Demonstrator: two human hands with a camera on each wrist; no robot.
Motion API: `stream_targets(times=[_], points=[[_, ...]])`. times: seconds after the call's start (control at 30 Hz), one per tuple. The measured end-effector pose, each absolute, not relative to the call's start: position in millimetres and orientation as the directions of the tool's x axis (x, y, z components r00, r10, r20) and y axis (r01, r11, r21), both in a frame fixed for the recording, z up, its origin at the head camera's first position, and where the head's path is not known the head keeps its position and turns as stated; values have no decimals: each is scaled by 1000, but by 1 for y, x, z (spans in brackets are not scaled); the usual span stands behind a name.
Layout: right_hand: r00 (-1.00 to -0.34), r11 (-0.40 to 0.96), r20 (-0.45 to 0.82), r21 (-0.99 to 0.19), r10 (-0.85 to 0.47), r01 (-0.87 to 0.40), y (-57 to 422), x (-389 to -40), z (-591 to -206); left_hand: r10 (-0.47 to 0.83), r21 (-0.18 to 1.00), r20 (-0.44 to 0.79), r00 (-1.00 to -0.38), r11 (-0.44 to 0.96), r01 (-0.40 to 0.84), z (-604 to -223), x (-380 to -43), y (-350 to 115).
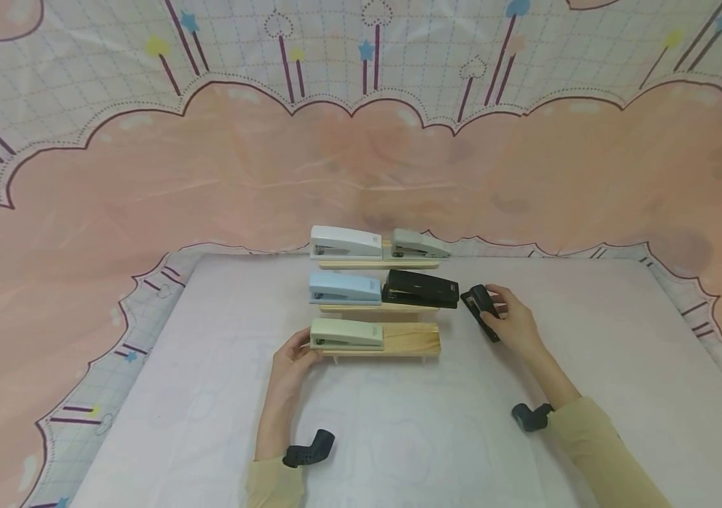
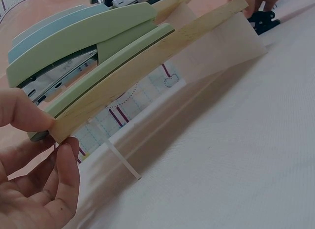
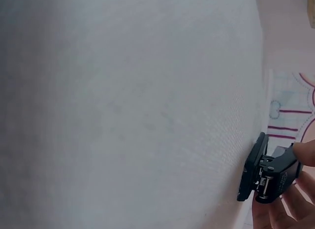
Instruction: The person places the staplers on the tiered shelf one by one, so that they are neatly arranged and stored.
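My left hand pinches the left end of the front wooden shelf, thumb above and fingers beneath in the left wrist view. A pale green stapler lies on that shelf's left half, right by the thumb. To the right of the shelves, my right hand grips a small black stapler, which slants in the head view. The right wrist view has this stapler low at the right, with thumb and fingers around its upper part; its base is near the white surface, and contact cannot be told.
On the middle shelf sit a light blue stapler and a larger black stapler. The back shelf bears a white stapler and a grey-green stapler. Thin clear legs support the front shelf on the white tabletop.
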State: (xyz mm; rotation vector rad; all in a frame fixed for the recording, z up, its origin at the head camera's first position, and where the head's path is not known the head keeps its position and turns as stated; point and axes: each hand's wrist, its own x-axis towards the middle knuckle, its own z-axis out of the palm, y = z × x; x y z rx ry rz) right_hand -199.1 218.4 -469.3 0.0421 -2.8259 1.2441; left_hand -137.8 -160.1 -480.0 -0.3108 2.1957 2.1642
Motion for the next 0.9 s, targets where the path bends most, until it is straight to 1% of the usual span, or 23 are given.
stream_targets(times=[0.5, 0.9], points=[[-997, 694, 77, -719, 12, -47, 219, -199, -470, -115, 984, -169, -979, 32, -174, -481, -137, -160], [-997, 691, 79, -721, 12, -49, 217, -196, -467, -114, 982, -186, -976, 8, -188, -480, -138, -160]])
